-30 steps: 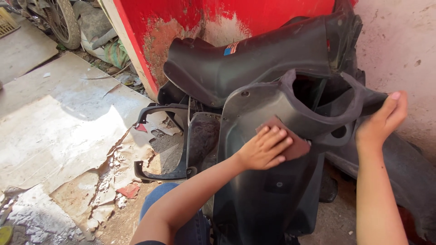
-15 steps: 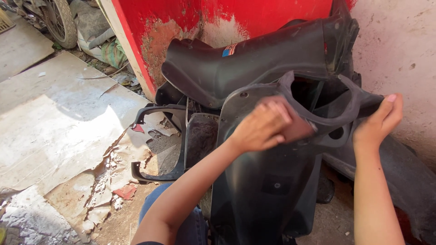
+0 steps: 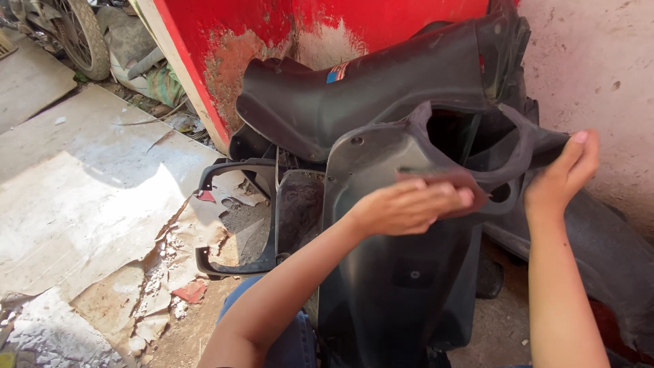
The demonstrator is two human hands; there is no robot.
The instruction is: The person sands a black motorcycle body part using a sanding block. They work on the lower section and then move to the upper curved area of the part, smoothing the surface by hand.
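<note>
Single head-worn view, steeply downward and close over a dark plastic panel (image 3: 402,286) against a red wall (image 3: 327,27).

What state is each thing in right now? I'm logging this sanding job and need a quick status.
grey scooter panel: upright, braced by both hands.
sandpaper sheet: pressed flat on the panel under the left hand.
left hand: palm down on the sandpaper.
right hand: gripping the panel's upper edge.
black scooter cover: leaning against the red wall, whose paint is peeling.
wheel: standing, partly in view.

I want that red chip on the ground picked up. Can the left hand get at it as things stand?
Probably yes: the left hand presses sandpaper on the grey panel, and nothing stands between it and the red chip.
</note>
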